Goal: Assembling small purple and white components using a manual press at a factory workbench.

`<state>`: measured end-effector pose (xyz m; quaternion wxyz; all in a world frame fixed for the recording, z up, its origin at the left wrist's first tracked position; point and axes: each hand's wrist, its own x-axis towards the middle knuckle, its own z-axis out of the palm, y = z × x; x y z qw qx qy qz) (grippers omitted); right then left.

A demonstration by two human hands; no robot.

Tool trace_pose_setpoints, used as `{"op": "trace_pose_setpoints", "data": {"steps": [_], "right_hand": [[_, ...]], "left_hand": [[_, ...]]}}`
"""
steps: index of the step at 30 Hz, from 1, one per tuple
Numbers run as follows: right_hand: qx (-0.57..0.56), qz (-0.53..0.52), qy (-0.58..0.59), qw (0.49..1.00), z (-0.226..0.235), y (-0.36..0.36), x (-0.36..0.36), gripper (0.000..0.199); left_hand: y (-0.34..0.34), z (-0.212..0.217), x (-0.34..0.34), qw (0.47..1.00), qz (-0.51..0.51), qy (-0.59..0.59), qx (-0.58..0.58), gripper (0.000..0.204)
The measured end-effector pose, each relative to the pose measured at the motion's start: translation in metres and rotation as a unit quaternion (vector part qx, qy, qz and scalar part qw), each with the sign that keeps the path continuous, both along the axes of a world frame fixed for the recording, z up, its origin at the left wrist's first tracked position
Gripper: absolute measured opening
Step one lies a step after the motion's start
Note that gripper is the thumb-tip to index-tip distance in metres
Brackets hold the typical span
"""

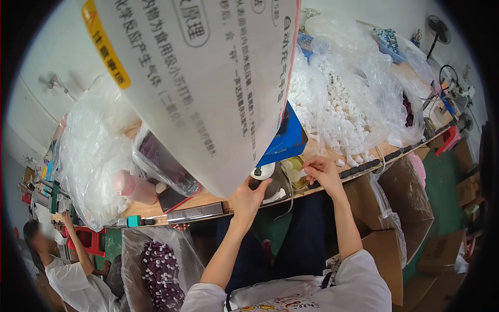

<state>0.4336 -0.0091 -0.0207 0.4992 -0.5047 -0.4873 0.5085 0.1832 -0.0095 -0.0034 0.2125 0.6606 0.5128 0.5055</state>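
On the bench (pixel 208 200), a printed sheet (pixel 208 78) hangs in front w/ a bottle (pixel 134 187) to its left, a heap of small caps (pixel 338 119) in plastic to its right, and a bag of caps (pixel 162 270) below the bench edge, left of the person's arms.

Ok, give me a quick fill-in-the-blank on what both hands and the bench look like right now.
1. The left hand holds the bottom corner of a big ____ sheet with printed text.
2. The right hand pinches something small at the bench's ____ edge.
3. The heap of small caps on the bench is ____ in colour.
4. The box behind the sheet is ____.

Missing words: white; front; white; blue
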Motion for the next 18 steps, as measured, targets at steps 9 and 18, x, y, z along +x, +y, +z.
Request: {"op": "trace_pose_setpoints", "data": {"steps": [9,18], "right_hand": [[0.085,-0.009,-0.257,0.963,-0.010,0.014,-0.030,0.012],[0.144,-0.008,-0.276,0.950,-0.001,-0.004,-0.034,0.008]], "left_hand": [[-0.009,-0.017,0.017,0.985,0.153,0.078,0.037,0.038],[-0.010,-0.008,-0.001,0.998,0.038,-0.035,0.033,0.037]]}}
